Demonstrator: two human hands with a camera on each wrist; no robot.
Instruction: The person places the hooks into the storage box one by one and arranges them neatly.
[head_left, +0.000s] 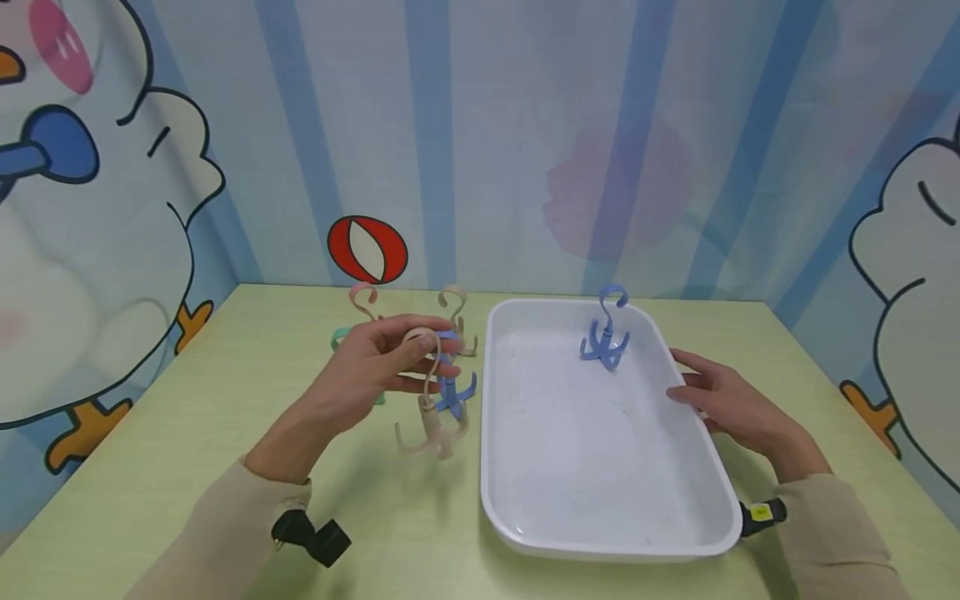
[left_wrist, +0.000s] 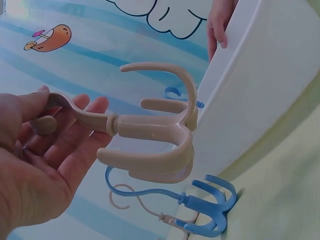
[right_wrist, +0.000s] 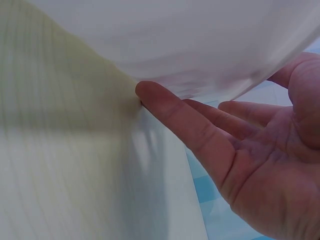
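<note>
My left hand (head_left: 378, 358) pinches the hook end of a beige multi-prong hanger hook (head_left: 433, 427) between thumb and fingers, left of the white tray (head_left: 592, 475). In the left wrist view the beige hanger (left_wrist: 150, 127) lies sideways across the frame, prongs away from the palm. On the right, my right hand (head_left: 731, 404) holds the tray's side rim, thumb over the edge and fingers along the outer wall. A blue hanger hook (head_left: 604, 346) stands at the tray's far end. Just behind the held one stands another blue hanger hook (head_left: 453, 398) on the table.
Behind my left hand, partly hidden, are a pink hanger hook (head_left: 363, 293), a green one (head_left: 340, 336) and a second beige one (head_left: 454, 293). They stand on the pale yellow-green table (head_left: 187, 467). A printed curtain (head_left: 495, 167) rises along the table's back edge.
</note>
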